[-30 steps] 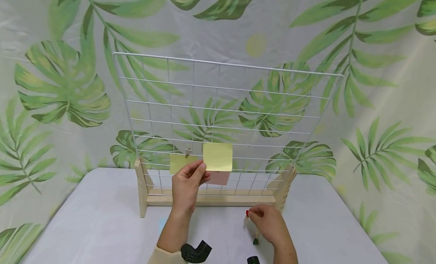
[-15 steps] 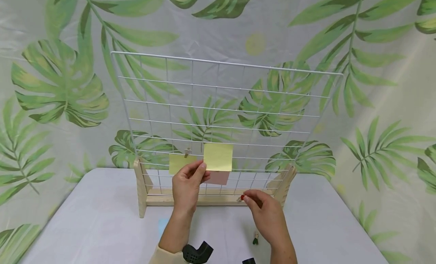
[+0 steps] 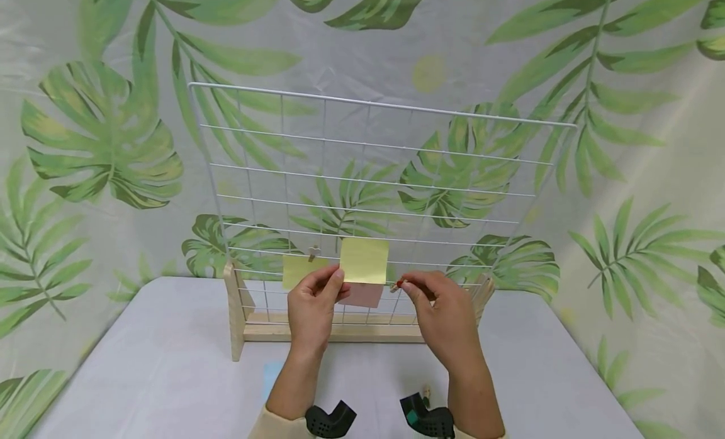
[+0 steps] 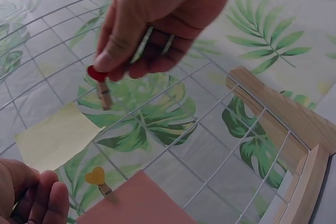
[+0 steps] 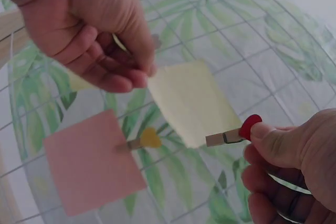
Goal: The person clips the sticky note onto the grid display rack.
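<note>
My left hand pinches a yellow sticky note by its lower left corner, holding it up against the white wire grid. To the right of the note, my right hand pinches a small wooden clothespin by its red, rounded end. The clothespin's wooden tip points at the note's lower right corner in the right wrist view. Below the held note, a pink note hangs on the grid under a clothespin with a yellow heart.
Another yellow note hangs to the left under a wooden clothespin. The grid stands in a wooden base. A blue note and a further clothespin lie on the white table near me.
My right hand has risen from low over the table with the red-ended clothespin, up to the yellow note's right side. My left hand and its note have hardly moved.
</note>
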`<state>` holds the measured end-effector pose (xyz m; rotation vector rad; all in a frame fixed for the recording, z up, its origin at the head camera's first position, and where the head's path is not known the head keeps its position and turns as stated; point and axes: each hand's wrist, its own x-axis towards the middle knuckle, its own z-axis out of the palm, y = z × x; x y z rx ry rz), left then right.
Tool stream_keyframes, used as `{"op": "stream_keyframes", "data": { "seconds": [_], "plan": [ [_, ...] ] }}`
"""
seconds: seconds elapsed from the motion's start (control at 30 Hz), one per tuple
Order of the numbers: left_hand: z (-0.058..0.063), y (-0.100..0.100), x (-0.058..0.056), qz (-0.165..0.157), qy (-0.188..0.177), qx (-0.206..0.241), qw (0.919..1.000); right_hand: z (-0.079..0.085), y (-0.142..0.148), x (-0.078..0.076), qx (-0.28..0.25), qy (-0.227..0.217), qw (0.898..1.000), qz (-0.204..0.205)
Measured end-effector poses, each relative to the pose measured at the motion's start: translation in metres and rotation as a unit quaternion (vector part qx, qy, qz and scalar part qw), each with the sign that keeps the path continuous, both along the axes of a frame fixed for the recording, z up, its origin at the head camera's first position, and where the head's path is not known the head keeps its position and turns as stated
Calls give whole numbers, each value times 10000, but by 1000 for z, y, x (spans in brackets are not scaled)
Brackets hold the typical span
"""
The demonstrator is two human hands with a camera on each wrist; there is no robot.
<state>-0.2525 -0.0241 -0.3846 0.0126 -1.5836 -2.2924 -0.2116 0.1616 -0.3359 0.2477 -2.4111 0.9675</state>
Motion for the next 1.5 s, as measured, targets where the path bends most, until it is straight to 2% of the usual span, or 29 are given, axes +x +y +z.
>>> {"op": "stream_keyframes", "data": {
  "seconds": [0.17,0.6,1.0,1.23,1.5],
  "plan": [
    [-1,1,0,7,50,-29,10000,14,-6,-10,189,274,9994,35],
    [-1,2,1,12,80,-56,10000,41,-19,-32,139,714,9972,172],
    [0,3,1,-98,-1,-50,9999,50,-36,-42,400,1183,9921,106],
    [1,3,2,-140,-60,-71,9999,54,-40,-43,633,965,9933,-19],
    [0,2,1,-117,-65,-171,9998,56,-42,-45,779,761,9940,53]
  ]
}}
